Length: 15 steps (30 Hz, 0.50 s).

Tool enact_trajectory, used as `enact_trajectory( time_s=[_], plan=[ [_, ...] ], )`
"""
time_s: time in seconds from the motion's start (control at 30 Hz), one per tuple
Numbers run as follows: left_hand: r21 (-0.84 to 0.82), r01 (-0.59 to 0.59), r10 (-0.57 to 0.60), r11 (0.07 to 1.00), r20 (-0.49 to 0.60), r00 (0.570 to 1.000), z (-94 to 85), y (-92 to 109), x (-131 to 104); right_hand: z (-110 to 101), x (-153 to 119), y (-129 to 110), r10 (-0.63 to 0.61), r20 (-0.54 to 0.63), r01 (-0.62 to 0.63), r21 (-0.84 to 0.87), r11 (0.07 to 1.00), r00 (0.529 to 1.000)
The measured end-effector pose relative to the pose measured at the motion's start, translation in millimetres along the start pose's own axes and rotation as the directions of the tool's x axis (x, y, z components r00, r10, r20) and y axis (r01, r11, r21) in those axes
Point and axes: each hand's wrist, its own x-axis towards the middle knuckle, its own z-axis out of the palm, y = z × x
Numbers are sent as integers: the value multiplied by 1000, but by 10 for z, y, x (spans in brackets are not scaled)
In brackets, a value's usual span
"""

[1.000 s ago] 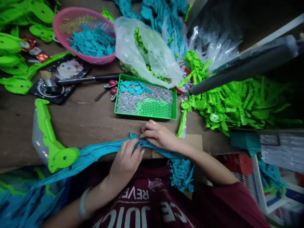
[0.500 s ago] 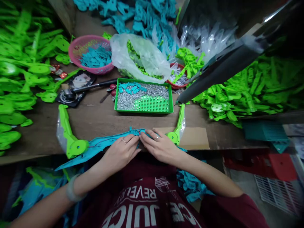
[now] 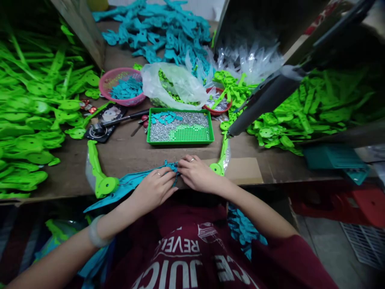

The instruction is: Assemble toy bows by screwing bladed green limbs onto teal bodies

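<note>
A long blue plastic toy shell [image 3: 129,186] lies at the front edge of the bench, with a lime-green curved arm [image 3: 98,170] at its left end and another lime-green arm [image 3: 221,158] at its right. My left hand [image 3: 156,186] rests over the shell's middle, fingers bent and gripping it. Beside it, my right hand [image 3: 200,174] has its fingertips pressed together on small parts of the same shell. What the right fingertips pinch is hidden beneath them. The fingers of both hands nearly meet.
A green tray [image 3: 180,142] of small screws and blue pieces stands ahead. Behind are a pink basket [image 3: 104,86], a plastic bag [image 3: 186,86] and a red basket [image 3: 221,112]. A dark power screwdriver [image 3: 261,104] hangs at the right. Green parts [image 3: 33,120] pile up at both sides.
The camera view has shifted, showing more of the back of the bench. Both hands stay on the blue shell; the right hand's fingers are drawn in a little more.
</note>
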Motion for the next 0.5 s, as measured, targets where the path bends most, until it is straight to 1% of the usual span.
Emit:
enact_trajectory(
  time_s=[0.07,0.1,0.13,0.2,0.27,0.3,0.33,0.37,0.4,0.43,0.47,0.5],
  plan=[
    [-75,5,-4,997,18,1000,-36,-33,15,-40,-35,69,-56,26,53,85,995,998],
    [-119,21,-18,993,23,1000,-44,-51,19,-47,-66,82,-89,30,86,100,991,996],
    [-158,39,-35,987,28,999,-46,-67,21,-50,-99,80,-121,30,118,87,989,992],
    [-196,69,-63,978,33,997,-31,-90,20,-78,-147,54,-181,28,181,11,983,983],
    [-186,77,-76,980,13,997,4,-94,16,-185,-109,51,-214,67,216,-28,976,975],
    [-177,78,-79,981,-3,997,25,-89,15,-281,-37,76,-189,87,192,-25,981,978],
    [-173,79,-84,982,-21,996,49,-80,16,-403,76,125,-124,82,127,-25,992,989],
    [-172,81,-89,982,-39,995,73,-69,20,-544,232,199,-32,60,34,-26,999,998],
    [-172,85,-97,981,-57,994,96,-55,29,-692,424,298,101,-9,-101,-45,994,995],
    [-165,93,-106,982,-69,992,117,-39,42,-833,643,421,218,-116,-226,-60,972,969],
    [-147,103,-115,984,-72,991,135,-23,62,-954,876,562,283,-178,-298,-63,953,942],
    [-118,114,-123,986,-71,990,147,-8,87,-1045,1109,716,334,-209,-353,-58,934,919]
  ],
)
